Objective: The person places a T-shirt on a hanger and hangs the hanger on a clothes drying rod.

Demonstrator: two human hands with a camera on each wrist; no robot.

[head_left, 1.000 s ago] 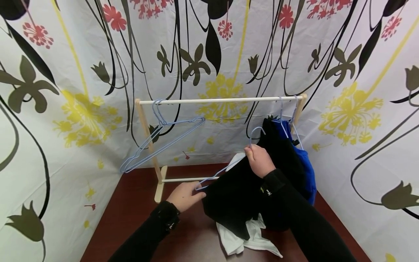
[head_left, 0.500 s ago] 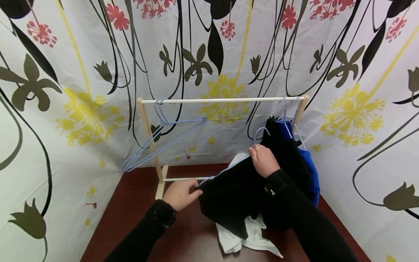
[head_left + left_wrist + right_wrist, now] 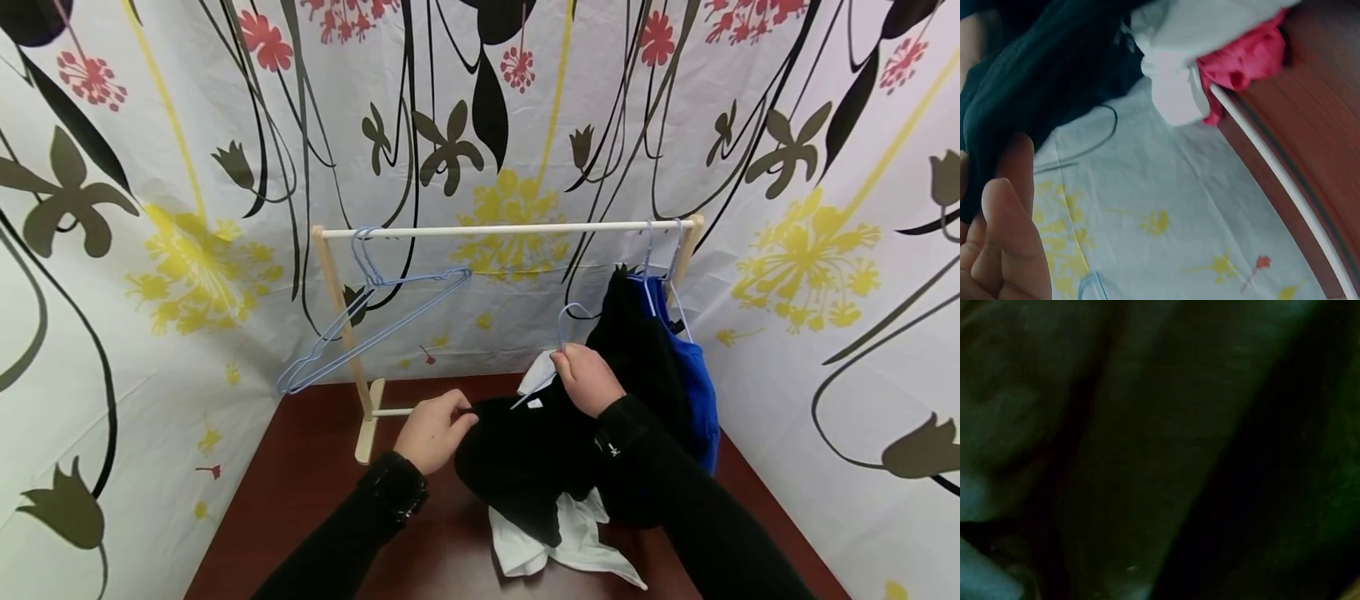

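Pinched at its neck by the right hand (image 3: 587, 379), a blue hanger (image 3: 564, 327) slants down-left inside a black garment (image 3: 525, 450), whose left edge is gripped by the left hand (image 3: 435, 429), below the rail (image 3: 495, 229).

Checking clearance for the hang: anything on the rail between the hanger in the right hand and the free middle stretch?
Nothing visible. The right hand grips the blue wire hanger with the black garment below the rail. The middle is bare: empty hangers hang at its left end, hung clothes at its right.

Dark red-brown table (image 3: 315, 492): wooden rack (image 3: 367, 433) standing, white garment (image 3: 570, 542) under black garment (image 3: 517, 458).
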